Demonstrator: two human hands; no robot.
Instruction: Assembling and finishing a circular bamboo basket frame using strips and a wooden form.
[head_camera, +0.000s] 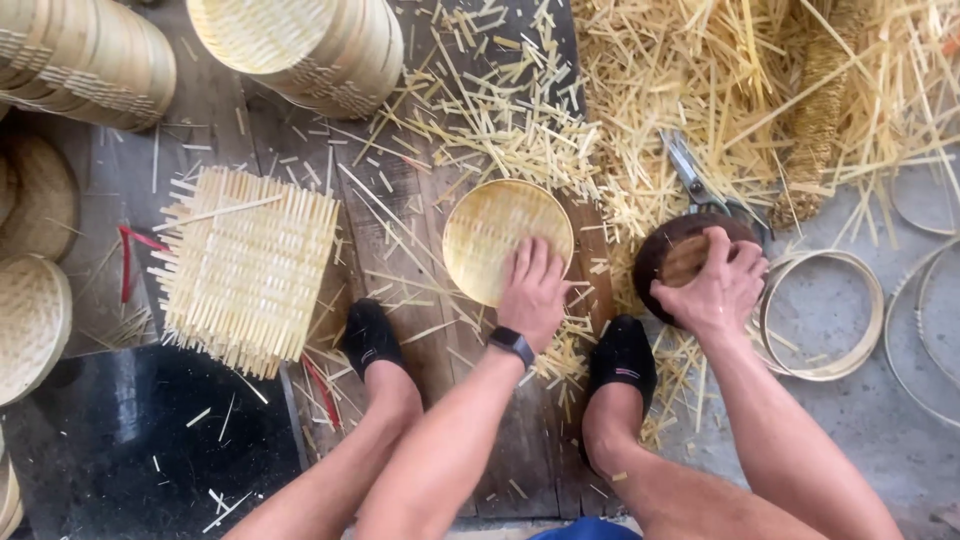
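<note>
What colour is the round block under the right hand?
Dark brown block, lighter tan centre; head view.

- Bamboo-weaving workshop, floor-level handwork.
- Offcut strips (520, 120) litter the plank floor (500, 440); bigger heap (720, 70) top right.
- Stacks of finished woven trays (300, 40) top left, more at left edge (30, 320).
- Square woven mat (250, 270), untrimmed ends.
- Loose bamboo hoops (822, 315) on concrete, shears (690, 175) in the strips.
- Worker sits on the floor, socked feet (370, 335) on the planks.

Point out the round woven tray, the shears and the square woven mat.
round woven tray (492, 232), head view, on its woven middle
shears (684, 170), head view, on the metal blades
square woven mat (250, 268), head view, on its centre
</note>
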